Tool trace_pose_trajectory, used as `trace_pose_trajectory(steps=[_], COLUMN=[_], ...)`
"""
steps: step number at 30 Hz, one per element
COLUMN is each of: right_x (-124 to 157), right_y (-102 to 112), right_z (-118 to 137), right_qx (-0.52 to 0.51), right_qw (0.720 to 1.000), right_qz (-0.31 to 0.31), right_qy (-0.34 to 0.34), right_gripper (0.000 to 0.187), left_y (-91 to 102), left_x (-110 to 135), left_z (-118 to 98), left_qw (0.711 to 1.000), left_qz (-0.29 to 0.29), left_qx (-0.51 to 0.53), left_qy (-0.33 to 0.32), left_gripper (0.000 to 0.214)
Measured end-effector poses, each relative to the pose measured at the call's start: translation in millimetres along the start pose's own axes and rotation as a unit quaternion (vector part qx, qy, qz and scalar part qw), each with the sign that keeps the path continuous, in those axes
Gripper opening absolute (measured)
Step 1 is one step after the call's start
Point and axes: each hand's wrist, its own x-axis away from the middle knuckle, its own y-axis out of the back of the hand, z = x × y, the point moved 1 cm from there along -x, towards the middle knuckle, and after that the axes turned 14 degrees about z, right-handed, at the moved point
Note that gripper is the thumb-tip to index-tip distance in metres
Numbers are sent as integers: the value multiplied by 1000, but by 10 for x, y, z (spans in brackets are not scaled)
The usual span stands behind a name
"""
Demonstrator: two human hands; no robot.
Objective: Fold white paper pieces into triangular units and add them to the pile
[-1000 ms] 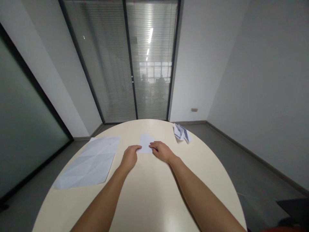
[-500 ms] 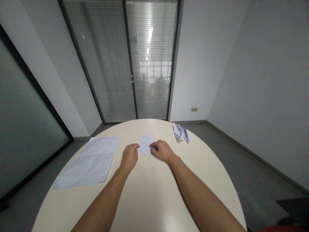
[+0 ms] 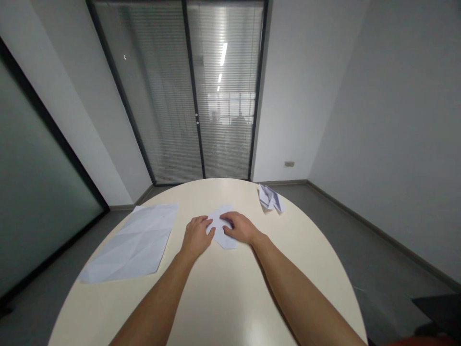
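A small folded sheet of white paper (image 3: 220, 226) lies on the tabletop between my two hands, its angular lower edge showing below them. My left hand (image 3: 197, 235) rests at the paper's left side, thumb and fingers apart, their tips touching it. At the right side, my right hand (image 3: 240, 227) lies with its thumb and forefinger spread over the paper. Parts of both side edges are hidden under the fingers.
A large creased white sheet (image 3: 135, 245) lies flat on the left of the round cream table (image 3: 216, 298). Near the far right edge stands a folded paper piece (image 3: 270, 198). Glass doors with blinds (image 3: 226, 134) are beyond the table.
The folded paper now reaches further toward me and has a different outline. The left hand's thumb has moved away from its fingers, and the right hand's fingers have spread.
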Motion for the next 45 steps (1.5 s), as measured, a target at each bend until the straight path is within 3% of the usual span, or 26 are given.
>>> trace_pose_trajectory(steps=[5, 11, 25, 32, 37, 45], right_x=[-4, 1, 17, 20, 23, 35], right_y=[3, 37, 64, 39, -2, 40], right_z=[44, 80, 152, 142, 126, 182], right_qx=[52, 102, 80, 88, 96, 107], right_qw=[998, 991, 995, 994, 982, 973], right_qz=[5, 2, 24, 29, 68, 70], right_qy=[-29, -88, -60, -54, -145, -191], right_gripper=[37, 38, 30, 44, 63, 64], left_y=[52, 20, -36, -27, -3, 8], left_x=[-5, 30, -45, -12, 22, 53], left_z=[-35, -100, -6, -34, -81, -128], left_qw=[1000, 998, 998, 996, 996, 995], left_qz=[-5, 8, 19, 13, 21, 54], left_qx=[0, 8, 8, 12, 8, -7], left_qy=[-31, -63, -52, -82, -91, -83], left_gripper=[20, 28, 37, 26, 30, 46])
